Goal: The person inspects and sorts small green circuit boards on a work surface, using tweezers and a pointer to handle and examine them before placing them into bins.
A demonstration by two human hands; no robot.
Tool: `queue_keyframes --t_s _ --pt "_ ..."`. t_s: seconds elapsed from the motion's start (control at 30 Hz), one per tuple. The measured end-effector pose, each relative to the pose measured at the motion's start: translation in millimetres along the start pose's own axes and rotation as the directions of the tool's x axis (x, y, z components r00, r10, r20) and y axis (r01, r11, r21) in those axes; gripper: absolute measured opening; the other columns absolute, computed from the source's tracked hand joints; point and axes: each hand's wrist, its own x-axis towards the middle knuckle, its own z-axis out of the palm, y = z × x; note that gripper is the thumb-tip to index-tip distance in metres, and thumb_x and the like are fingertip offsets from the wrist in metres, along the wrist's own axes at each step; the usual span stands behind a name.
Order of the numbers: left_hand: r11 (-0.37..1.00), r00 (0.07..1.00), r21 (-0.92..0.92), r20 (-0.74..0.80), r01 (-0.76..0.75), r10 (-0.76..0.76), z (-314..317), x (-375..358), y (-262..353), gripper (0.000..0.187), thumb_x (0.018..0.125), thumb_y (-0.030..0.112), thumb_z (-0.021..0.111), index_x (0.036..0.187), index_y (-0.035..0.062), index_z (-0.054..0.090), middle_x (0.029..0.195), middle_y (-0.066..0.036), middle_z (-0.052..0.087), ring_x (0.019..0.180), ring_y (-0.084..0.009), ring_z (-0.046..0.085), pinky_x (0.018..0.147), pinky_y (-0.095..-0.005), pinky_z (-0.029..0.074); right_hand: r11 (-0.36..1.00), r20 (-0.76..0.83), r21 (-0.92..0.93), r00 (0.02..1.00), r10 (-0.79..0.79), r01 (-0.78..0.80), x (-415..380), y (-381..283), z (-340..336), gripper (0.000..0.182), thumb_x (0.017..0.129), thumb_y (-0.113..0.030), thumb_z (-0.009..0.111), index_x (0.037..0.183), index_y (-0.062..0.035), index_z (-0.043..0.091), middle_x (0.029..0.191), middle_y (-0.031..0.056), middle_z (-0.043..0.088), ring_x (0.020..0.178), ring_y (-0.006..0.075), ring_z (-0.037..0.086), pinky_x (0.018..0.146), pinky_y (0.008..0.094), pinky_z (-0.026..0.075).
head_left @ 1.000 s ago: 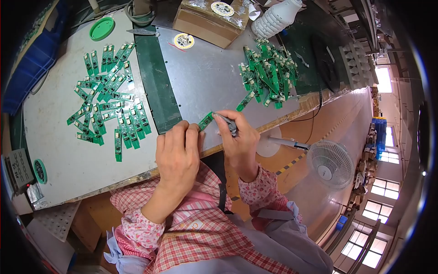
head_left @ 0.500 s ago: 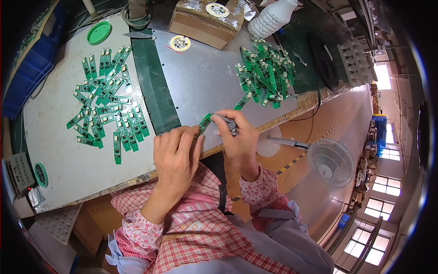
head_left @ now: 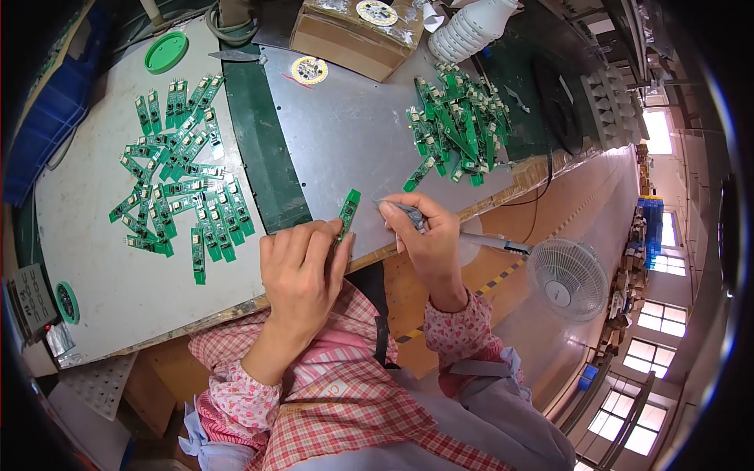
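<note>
A narrow green circuit board (head_left: pixel 349 206) stands out from between the thumb and fingers of my left hand (head_left: pixel 302 263), near the table's front edge. My right hand (head_left: pixel 424 231) is closed around a grey pointed tool (head_left: pixel 410 212), its handle mostly covered by the fingers. The tool's tip points left toward the board, with a small gap between them. Beyond my right hand, a single circuit board (head_left: pixel 419 173) lies beside a heaped pile of similar boards (head_left: pixel 463 125). To the left, many more boards (head_left: pixel 188 149) are spread over the pale table top.
At the back stand a cardboard box (head_left: pixel 353 39) and a white ribbed stack (head_left: pixel 471 31). A round LED board (head_left: pixel 309 71) lies on the metal sheet (head_left: pixel 330 133). Left are a green lid (head_left: pixel 166 52) and a blue bin (head_left: pixel 59 102). A fan (head_left: pixel 565 281) stands past the table edge.
My right hand has drawn away to the right with the tool, leaving the board's far end uncovered. The board in my left hand now points more steeply away from me.
</note>
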Motion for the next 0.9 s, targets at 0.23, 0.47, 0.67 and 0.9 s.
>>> queue_keyframes --t_s 0.23,0.47,0.67,0.9 --pt "1.0 1.0 0.03 0.003 0.004 -0.004 0.6 0.0 0.1 0.022 0.074 0.011 0.077 0.091 0.008 0.064 0.085 -0.001 0.063 0.074 -0.0172 0.056 0.067 -0.0321 0.035 0.854 -0.042 -0.376 0.914 -0.403 0.359 -4.9 -1.9 13.1 0.011 0.082 -0.009 0.071 0.091 -0.0035 0.067 0.077 0.0063 0.065 0.063 0.0144 0.061 0.056 0.0264 0.047" --pt "0.999 1.0 0.044 0.012 0.001 -0.002 0.4 0.3 -0.2 0.023 0.074 0.012 0.077 0.093 0.008 0.065 0.085 -0.001 0.063 0.073 -0.017 0.055 0.066 -0.0322 0.035 0.721 0.02 -0.51 0.844 -0.537 0.47 -3.6 1.1 19.7 0.012 0.078 -0.005 0.073 0.087 -0.0053 0.066 0.076 0.0069 0.064 0.061 0.0167 0.061 0.052 0.0265 0.045" --pt "0.999 1.0 0.04 0.024 -0.001 0.0 -0.6 0.5 0.7 0.027 0.071 0.007 0.079 0.094 0.006 0.065 0.085 -0.005 0.064 0.073 -0.0194 0.056 0.066 -0.033 0.036 0.697 0.039 -0.528 0.834 -0.55 0.484 -2.6 4.8 21.6 0.014 0.079 -0.007 0.073 0.089 -0.0078 0.064 0.074 0.0054 0.061 0.061 0.0203 0.058 0.052 0.0302 0.047" --pt "0.999 1.0 0.048 0.027 -0.005 0.003 -0.7 -0.5 -0.1 0.028 0.071 0.008 0.079 0.095 0.006 0.065 0.086 -0.004 0.064 0.074 -0.0189 0.057 0.066 -0.0328 0.036 0.653 0.078 -0.555 0.814 -0.576 0.515 -1.9 5.4 21.3 0.019 0.078 -0.007 0.073 0.092 -0.0095 0.062 0.071 0.005 0.058 0.059 0.0216 0.056 0.052 0.0323 0.045"
